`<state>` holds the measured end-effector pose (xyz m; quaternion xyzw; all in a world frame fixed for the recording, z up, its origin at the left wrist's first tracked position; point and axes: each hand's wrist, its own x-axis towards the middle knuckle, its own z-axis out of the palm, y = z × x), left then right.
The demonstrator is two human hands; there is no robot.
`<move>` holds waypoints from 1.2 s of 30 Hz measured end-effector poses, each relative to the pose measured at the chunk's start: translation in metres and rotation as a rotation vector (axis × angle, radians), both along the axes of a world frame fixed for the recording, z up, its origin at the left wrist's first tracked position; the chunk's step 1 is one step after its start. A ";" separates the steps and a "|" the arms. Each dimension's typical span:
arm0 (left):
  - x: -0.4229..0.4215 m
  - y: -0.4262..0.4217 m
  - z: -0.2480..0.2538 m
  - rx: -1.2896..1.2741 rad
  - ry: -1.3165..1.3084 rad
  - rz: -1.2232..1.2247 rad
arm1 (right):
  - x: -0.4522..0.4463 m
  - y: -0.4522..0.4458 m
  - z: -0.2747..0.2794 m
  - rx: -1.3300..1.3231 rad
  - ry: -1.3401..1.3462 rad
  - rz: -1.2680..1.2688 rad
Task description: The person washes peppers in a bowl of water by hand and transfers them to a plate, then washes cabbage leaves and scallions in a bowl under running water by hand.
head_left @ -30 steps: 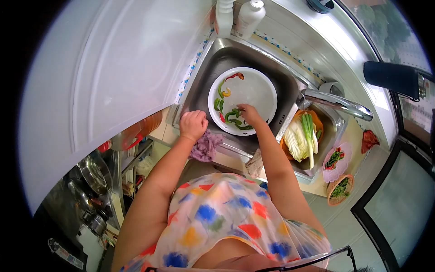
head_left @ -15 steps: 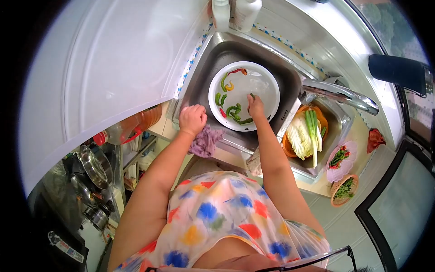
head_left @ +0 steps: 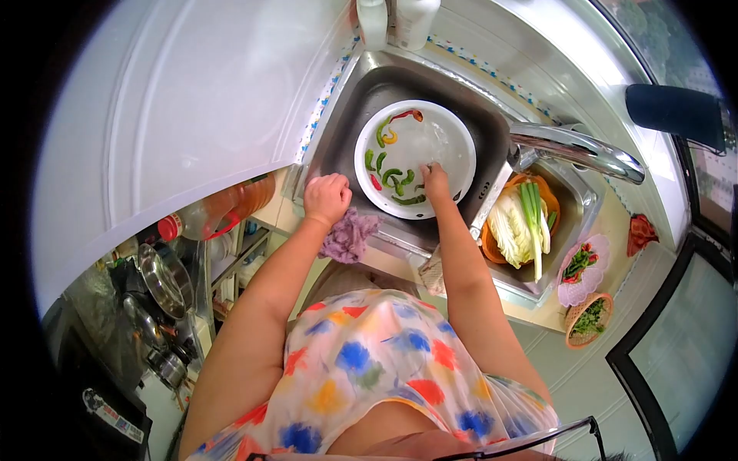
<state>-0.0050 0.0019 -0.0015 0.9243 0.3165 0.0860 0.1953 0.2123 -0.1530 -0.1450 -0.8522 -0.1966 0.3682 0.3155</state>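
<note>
A white basin [head_left: 369, 184] holding clear water sits in the left sink bowl. Green peppers [head_left: 392, 175], a yellow pepper [head_left: 390, 136] and red peppers [head_left: 375, 182] lie mostly along its left and lower side. My right hand [head_left: 436, 181] is inside the basin near its right side, fingers pinched together; what they hold, if anything, is hidden. A small dark green piece shows beside those fingers. My left hand [head_left: 328, 198] rests curled in a fist on the sink's front left edge, just above a crumpled purple cloth [head_left: 350, 237].
In the right sink bowl, an orange basket [head_left: 492, 250] holds napa cabbage [head_left: 507, 230] and a scallion [head_left: 532, 207]. The faucet [head_left: 576, 150] reaches over the divider. A pink dish [head_left: 573, 290] and a wicker basket [head_left: 588, 323] stand at right; white bottles [head_left: 415, 23] stand behind.
My right hand has shifted slightly within the basin, and the dark green bit at its fingertips is no longer seen there. Some green peppers have drifted a little. My left hand stays put.
</note>
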 end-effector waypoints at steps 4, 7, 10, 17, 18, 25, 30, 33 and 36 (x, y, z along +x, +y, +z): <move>0.000 0.000 -0.001 0.004 0.005 -0.004 | 0.003 0.005 0.022 -0.129 -0.014 0.125; -0.002 0.001 -0.002 -0.008 0.008 -0.002 | 0.006 0.005 0.032 -0.073 0.091 0.174; -0.001 0.001 0.000 -0.005 -0.010 -0.002 | 0.008 0.002 0.038 0.035 0.131 0.309; -0.002 0.000 0.000 -0.005 -0.023 0.004 | -0.012 -0.012 0.051 0.018 -0.143 1.009; -0.002 0.001 -0.001 -0.005 -0.019 0.003 | -0.019 -0.013 0.042 -0.054 -0.070 0.999; -0.003 0.001 -0.002 0.001 -0.018 0.003 | -0.031 -0.002 0.027 -0.044 -0.033 0.690; -0.003 0.000 -0.001 0.002 -0.029 0.011 | -0.021 -0.001 0.009 0.096 -0.136 0.177; -0.003 0.001 -0.001 0.013 -0.030 0.015 | -0.016 -0.004 -0.003 0.047 -0.154 0.162; -0.003 0.001 -0.004 0.019 -0.037 0.013 | -0.011 0.006 0.022 -0.074 0.237 -0.016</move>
